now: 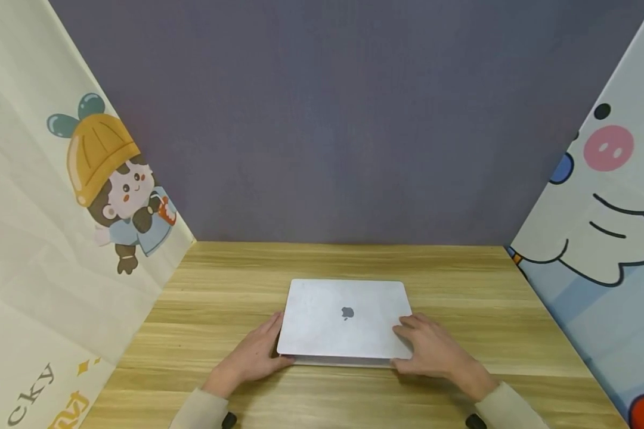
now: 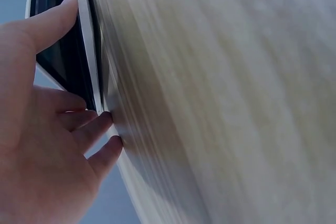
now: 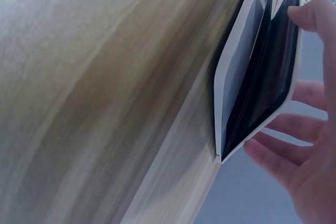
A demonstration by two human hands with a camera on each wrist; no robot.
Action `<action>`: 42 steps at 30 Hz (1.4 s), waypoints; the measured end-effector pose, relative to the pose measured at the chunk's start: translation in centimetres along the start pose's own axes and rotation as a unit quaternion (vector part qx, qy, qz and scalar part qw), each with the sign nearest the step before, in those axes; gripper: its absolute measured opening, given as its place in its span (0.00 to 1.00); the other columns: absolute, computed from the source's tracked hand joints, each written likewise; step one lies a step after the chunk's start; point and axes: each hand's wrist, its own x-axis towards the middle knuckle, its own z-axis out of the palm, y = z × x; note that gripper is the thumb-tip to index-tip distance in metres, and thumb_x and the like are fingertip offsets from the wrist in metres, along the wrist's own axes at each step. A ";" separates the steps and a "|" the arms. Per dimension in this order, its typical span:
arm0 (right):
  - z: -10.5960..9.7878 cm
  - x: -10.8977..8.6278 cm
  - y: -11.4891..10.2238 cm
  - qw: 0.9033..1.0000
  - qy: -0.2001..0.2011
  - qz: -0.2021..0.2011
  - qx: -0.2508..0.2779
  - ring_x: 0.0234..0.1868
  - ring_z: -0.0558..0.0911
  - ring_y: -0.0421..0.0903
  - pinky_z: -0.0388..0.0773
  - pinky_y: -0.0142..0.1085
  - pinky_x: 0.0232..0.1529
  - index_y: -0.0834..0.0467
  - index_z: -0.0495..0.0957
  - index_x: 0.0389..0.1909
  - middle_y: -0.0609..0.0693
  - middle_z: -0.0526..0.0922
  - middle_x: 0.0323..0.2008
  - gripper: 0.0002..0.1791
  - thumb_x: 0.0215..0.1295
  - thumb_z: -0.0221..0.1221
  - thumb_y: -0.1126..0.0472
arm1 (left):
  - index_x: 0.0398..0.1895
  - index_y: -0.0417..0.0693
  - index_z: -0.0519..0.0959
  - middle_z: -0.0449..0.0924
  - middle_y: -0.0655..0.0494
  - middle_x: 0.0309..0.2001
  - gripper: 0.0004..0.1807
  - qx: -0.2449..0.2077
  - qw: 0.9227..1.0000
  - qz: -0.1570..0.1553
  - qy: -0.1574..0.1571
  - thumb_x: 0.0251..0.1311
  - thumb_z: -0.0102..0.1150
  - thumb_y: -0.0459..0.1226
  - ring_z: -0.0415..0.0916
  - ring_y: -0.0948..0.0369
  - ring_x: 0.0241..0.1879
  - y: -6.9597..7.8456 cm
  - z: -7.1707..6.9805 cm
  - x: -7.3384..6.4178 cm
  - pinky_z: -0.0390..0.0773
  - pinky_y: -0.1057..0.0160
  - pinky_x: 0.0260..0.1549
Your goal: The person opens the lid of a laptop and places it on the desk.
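Left hand (image 1: 254, 354) and right hand (image 1: 433, 348) grasp the ajar MacBook (image 1: 343, 333) between them, likely working its lid (image 1: 322, 304); next calls for even pivoting

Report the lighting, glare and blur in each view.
Head view: soft, fairly even light, the MacBook's dark logo legible; left wrist view: the wooden tabletop looks smeared and soft, with a shadow beside the MacBook; right wrist view: tabletop grain blurred, pale glare in the upper-left corner, bright reflections near the top of the dark screen.
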 end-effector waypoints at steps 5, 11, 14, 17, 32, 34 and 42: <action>0.0 -0.2 0.1 0.999 0.031 -0.011 -0.006 0.56 0.80 0.65 0.78 0.60 0.56 0.58 0.86 0.50 0.59 0.83 0.54 0.36 0.49 0.69 0.35 | 0.80 0.38 0.52 0.54 0.36 0.78 0.55 -0.007 1.000 0.012 0.007 0.61 0.64 0.60 0.55 0.42 0.76 0.0 0.0 0.0 0.61 0.39 0.70; 0.0 -0.3 0.3 0.996 0.077 -0.029 -0.017 0.53 0.83 0.61 0.80 0.58 0.53 0.58 0.87 0.46 0.56 0.86 0.49 0.32 0.48 0.70 0.37 | 0.80 0.41 0.54 0.54 0.40 0.78 0.51 -0.001 1.000 0.022 0.005 0.62 0.65 0.57 0.56 0.44 0.76 0.2 0.1 -0.1 0.60 0.41 0.71; -0.1 -0.2 0.3 0.993 0.106 -0.044 -0.023 0.50 0.84 0.59 0.82 0.55 0.51 0.57 0.88 0.43 0.53 0.87 0.46 0.30 0.47 0.72 0.39 | 0.80 0.42 0.55 0.55 0.41 0.78 0.50 0.004 1.000 0.018 -0.002 0.63 0.64 0.56 0.56 0.45 0.76 0.3 0.2 -0.1 0.59 0.41 0.72; -0.3 -0.1 0.2 0.990 0.127 -0.055 -0.027 0.48 0.84 0.56 0.84 0.52 0.48 0.56 0.89 0.41 0.51 0.87 0.44 0.27 0.46 0.72 0.40 | 0.80 0.42 0.56 0.57 0.42 0.78 0.49 0.009 1.000 0.016 -0.002 0.63 0.64 0.56 0.57 0.45 0.75 0.4 0.2 -0.1 0.59 0.42 0.72; -1.2 1.3 1.0 0.964 0.232 -0.130 0.016 0.32 0.82 0.41 0.82 0.35 0.29 0.55 0.85 0.28 0.43 0.85 0.31 0.17 0.42 0.76 0.48 | 0.77 0.41 0.61 0.64 0.40 0.74 0.48 0.047 0.998 0.027 0.014 0.62 0.64 0.58 0.63 0.44 0.72 0.5 -0.1 0.0 0.67 0.41 0.67; -1.4 1.5 1.2 0.962 0.238 -0.130 0.027 0.31 0.80 0.39 0.81 0.34 0.29 0.54 0.84 0.27 0.42 0.84 0.30 0.16 0.42 0.76 0.49 | 0.76 0.39 0.63 0.64 0.39 0.73 0.47 0.050 0.998 0.024 0.010 0.62 0.64 0.58 0.63 0.43 0.72 0.5 -0.2 0.1 0.68 0.41 0.67; -2.5 2.2 1.2 0.955 0.266 -0.120 0.060 0.28 0.75 0.34 0.79 0.33 0.26 0.50 0.81 0.25 0.38 0.82 0.27 0.14 0.42 0.76 0.52 | 0.72 0.33 0.66 0.63 0.40 0.74 0.49 0.070 0.997 0.025 -0.001 0.61 0.63 0.61 0.61 0.44 0.73 0.4 -0.4 0.3 0.66 0.42 0.68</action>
